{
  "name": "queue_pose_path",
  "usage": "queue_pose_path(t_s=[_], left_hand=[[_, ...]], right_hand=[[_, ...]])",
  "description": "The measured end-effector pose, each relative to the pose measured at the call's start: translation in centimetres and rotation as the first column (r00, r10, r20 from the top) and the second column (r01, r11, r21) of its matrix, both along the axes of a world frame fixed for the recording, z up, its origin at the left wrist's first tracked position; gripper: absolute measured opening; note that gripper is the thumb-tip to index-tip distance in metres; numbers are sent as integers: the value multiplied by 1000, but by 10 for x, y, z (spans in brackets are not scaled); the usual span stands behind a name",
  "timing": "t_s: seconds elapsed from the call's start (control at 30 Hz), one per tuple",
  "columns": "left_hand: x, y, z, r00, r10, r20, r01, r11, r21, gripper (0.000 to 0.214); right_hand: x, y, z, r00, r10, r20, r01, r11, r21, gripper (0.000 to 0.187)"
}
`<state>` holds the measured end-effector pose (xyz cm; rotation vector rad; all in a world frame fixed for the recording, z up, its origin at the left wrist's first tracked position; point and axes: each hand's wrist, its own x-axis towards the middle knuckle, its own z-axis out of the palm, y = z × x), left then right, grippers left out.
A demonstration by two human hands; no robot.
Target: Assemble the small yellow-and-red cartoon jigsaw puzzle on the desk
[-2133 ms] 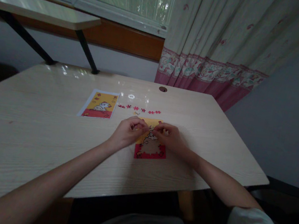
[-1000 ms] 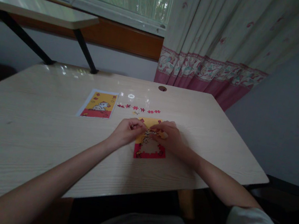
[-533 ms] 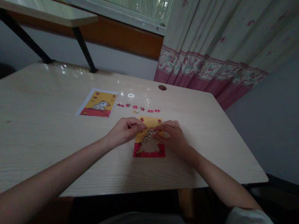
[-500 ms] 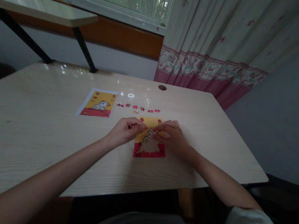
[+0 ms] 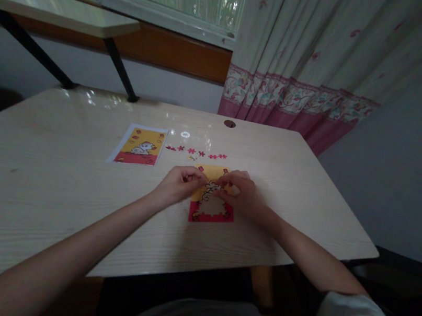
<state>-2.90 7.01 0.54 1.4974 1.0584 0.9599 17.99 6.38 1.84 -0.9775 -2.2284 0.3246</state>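
Observation:
A partly assembled jigsaw puzzle (image 5: 210, 219) in yellow and red lies on the table, with a gap in its lower middle where the wood shows. My left hand (image 5: 180, 185) is at its left side, thumb and forefinger pinched together over the upper middle; whatever is between them is too small to name. From the right, my right hand (image 5: 243, 192) reaches over the puzzle. Its thumb and fingers close around a small white puzzle piece (image 5: 216, 187) beside the left fingertips. The hand covers part of the puzzle's right edge.
Loose red puzzle pieces (image 5: 191, 151) lie in a row behind the puzzle, with a yellowish piece (image 5: 192, 158) just in front of them. A reference picture sheet (image 5: 139, 147) lies to the left. The table (image 5: 70, 195) has a cable hole (image 5: 230, 124) at the back.
Both hands stay over the upper middle of the puzzle, with only slight finger movement. The right fingertips have shifted a little. The loose pieces and the picture sheet lie as before.

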Motion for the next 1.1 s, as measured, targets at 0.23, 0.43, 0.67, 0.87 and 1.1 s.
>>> queue_pose_path(t_s=[0.23, 0.43, 0.67, 0.87, 1.1], left_hand=[[1, 0, -2, 1000, -8, -22, 9, 1000, 11, 22], [1, -1, -2, 996, -46, -72, 48, 998, 29, 20], [3, -2, 3, 999, 28, 31, -28, 1000, -14, 17], [4, -2, -2, 999, -7, 35, 8, 999, -36, 19], [2, -1, -5, 997, -59, -57, 64, 994, 90, 24]], right_hand=[[-4, 1, 1, 997, -58, -61, 59, 998, 30, 11], [-3, 1, -2, 996, -62, -69, 64, 998, 28, 11], [-4, 1, -5, 992, -100, -83, 112, 982, 151, 14], [-4, -2, -9, 990, -122, -64, 135, 957, 256, 15], [-1, -1, -10, 993, -113, 29, 102, 963, 251, 19]])
